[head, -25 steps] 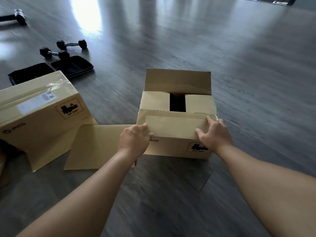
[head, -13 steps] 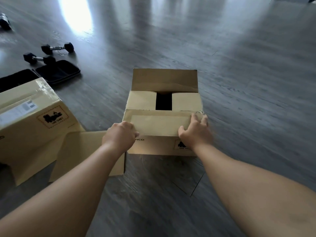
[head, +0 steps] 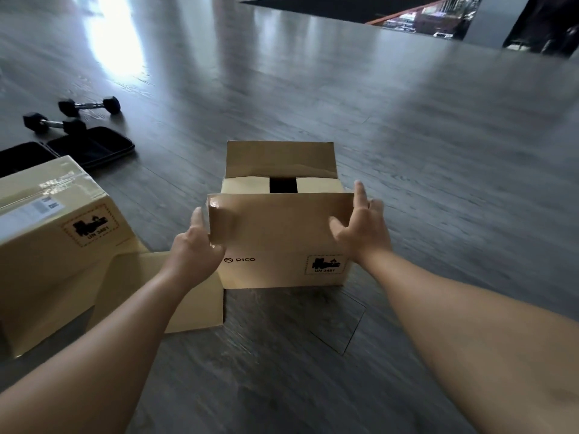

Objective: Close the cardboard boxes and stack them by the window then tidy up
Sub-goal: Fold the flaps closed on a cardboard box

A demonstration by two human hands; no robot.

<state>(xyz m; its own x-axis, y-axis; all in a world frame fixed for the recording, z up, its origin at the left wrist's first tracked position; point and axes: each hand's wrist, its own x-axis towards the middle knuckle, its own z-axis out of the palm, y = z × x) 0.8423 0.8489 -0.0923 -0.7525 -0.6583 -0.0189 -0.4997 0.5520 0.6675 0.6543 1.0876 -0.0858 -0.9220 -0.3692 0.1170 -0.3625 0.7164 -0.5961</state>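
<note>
Head view: since the earlier frame I had raised the near flap (head: pixel 282 220) upright, left hand (head: pixel 195 245) pinching its edge, right hand (head: pixel 360 227) spread against it; the open box (head: pixel 282 264) sat mid-floor, its contents hidden, right of the taped box (head: pixel 56 233).

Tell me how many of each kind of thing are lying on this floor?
Cardboard boxes: 2, the open PICO box between the hands and the taped box to its left
Dumbbells: 2, one behind the other
Black zip case, lying open: 1
Total: 5
</note>
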